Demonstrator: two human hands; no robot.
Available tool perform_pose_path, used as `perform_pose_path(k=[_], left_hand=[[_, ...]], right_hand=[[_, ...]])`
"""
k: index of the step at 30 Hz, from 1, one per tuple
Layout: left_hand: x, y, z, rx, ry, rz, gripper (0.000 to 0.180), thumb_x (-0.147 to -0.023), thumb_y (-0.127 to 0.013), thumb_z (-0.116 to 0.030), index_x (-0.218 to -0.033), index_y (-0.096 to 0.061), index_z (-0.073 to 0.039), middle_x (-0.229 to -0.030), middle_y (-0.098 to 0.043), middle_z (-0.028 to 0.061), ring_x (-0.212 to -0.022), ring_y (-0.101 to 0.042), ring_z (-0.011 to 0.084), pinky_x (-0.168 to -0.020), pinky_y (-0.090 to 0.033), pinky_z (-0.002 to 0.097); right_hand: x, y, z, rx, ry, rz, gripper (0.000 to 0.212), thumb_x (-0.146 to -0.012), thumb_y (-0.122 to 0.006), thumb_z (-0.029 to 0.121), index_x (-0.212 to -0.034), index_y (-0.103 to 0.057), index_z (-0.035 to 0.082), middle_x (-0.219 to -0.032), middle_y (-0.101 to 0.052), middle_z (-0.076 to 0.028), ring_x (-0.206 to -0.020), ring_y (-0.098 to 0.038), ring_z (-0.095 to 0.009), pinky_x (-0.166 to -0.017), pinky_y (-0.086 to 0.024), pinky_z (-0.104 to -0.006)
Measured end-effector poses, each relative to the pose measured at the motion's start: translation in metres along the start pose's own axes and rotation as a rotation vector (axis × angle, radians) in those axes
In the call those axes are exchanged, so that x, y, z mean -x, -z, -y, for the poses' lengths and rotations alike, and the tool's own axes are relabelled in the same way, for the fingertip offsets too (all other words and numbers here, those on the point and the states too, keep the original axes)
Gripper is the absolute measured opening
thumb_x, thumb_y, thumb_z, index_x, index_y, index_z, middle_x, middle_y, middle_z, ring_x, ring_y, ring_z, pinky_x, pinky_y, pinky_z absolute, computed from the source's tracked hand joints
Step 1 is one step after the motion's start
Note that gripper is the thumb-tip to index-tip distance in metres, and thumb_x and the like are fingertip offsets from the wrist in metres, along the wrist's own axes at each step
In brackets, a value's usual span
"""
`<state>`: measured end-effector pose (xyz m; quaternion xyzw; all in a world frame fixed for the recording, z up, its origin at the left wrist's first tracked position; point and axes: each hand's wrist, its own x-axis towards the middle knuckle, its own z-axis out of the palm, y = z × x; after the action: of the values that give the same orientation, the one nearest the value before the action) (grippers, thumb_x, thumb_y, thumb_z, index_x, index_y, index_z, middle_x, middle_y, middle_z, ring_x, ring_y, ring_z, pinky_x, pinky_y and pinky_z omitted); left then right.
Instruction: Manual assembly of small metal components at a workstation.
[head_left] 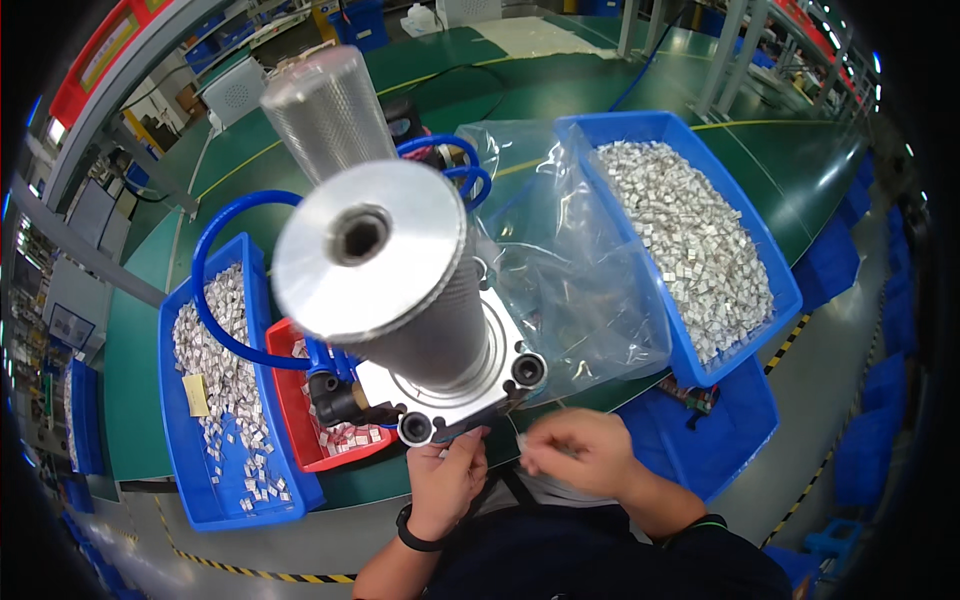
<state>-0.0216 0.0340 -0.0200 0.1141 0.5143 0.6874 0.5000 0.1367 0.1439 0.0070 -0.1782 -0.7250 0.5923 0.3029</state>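
Note:
A pneumatic press [470, 345] with a round silver top and a square metal plate stands in front of me and hides part of the work. Just below the plate's front edge, my left hand [447, 484] is closed, thumb against fingers; what it may hold is hidden under the plate. To the right of it, my right hand [583, 452] is curled in a pinch, slightly blurred. At its fingertips shows a small white part [521, 440], apart from the left hand. A red bin [312, 462] with similar small white parts sits left of the press.
A long blue bin [215, 518] of small white parts lies at left, with a yellow note on them. Another full blue bin [788, 285] stands at right. Between it and the press lies a clear plastic bag [590, 320]. An emptier blue bin [740, 430] is nearer me. Blue air hoses [200, 270] loop beside the press.

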Motion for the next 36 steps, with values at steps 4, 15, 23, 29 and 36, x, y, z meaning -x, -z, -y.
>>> perform_pose_path(k=[4,15,23,29,36], left_hand=[[0.037,-0.003,-0.013,0.157,0.165,0.085,0.031,-0.100,-0.048,-0.025,-0.096,-0.059,0.004,-0.062,-0.052,0.0062,-0.037,-0.034,0.0082,-0.031,-0.025,0.0219],[0.059,-0.013,-0.009,0.092,0.195,0.290,0.047,-0.101,-0.034,-0.033,-0.118,-0.049,0.008,-0.067,-0.055,0.0091,-0.038,-0.036,0.0084,-0.031,-0.026,0.0205],[0.051,-0.006,-0.010,0.088,0.241,0.210,0.046,-0.101,-0.033,-0.034,-0.114,-0.051,0.007,-0.071,-0.056,0.0100,-0.038,-0.035,0.0087,-0.030,-0.025,0.0206],[0.043,0.008,-0.008,0.157,0.228,0.230,0.042,-0.100,-0.038,-0.032,-0.111,-0.051,0.006,-0.079,-0.057,0.0105,-0.043,-0.039,0.0090,-0.033,-0.026,0.0212],[0.035,0.016,-0.006,0.074,0.121,0.159,0.032,-0.100,-0.042,-0.027,-0.103,-0.055,0.003,-0.074,-0.057,0.0115,-0.040,-0.038,0.0097,-0.031,-0.025,0.0210]], right_hand=[[0.045,0.068,0.065,0.218,0.110,-0.109,0.011,-0.079,-0.070,0.001,-0.090,-0.069,0.003,-0.081,-0.068,-0.009,-0.069,-0.066,-0.014,-0.060,-0.052,-0.0235],[0.034,-0.025,0.045,0.358,0.047,0.167,0.021,-0.082,-0.070,0.016,-0.100,-0.067,0.006,-0.088,-0.058,-0.009,-0.080,-0.059,-0.024,-0.067,-0.048,-0.0323],[0.033,-0.037,0.031,0.553,0.219,0.072,0.020,-0.076,-0.075,0.011,-0.095,-0.071,0.006,-0.084,-0.062,-0.007,-0.073,-0.060,-0.019,-0.061,-0.049,-0.0295],[0.034,-0.038,0.012,-0.401,-0.298,-0.006,0.009,-0.087,-0.064,0.000,-0.092,-0.059,-0.004,-0.087,-0.063,-0.008,-0.071,-0.065,-0.013,-0.061,-0.054,-0.0245],[0.020,-0.042,-0.010,-0.456,-0.263,-0.104,0.015,-0.091,-0.058,-0.003,-0.104,-0.059,-0.009,-0.094,-0.067,-0.016,-0.086,-0.069,-0.020,-0.071,-0.057,-0.0269]])
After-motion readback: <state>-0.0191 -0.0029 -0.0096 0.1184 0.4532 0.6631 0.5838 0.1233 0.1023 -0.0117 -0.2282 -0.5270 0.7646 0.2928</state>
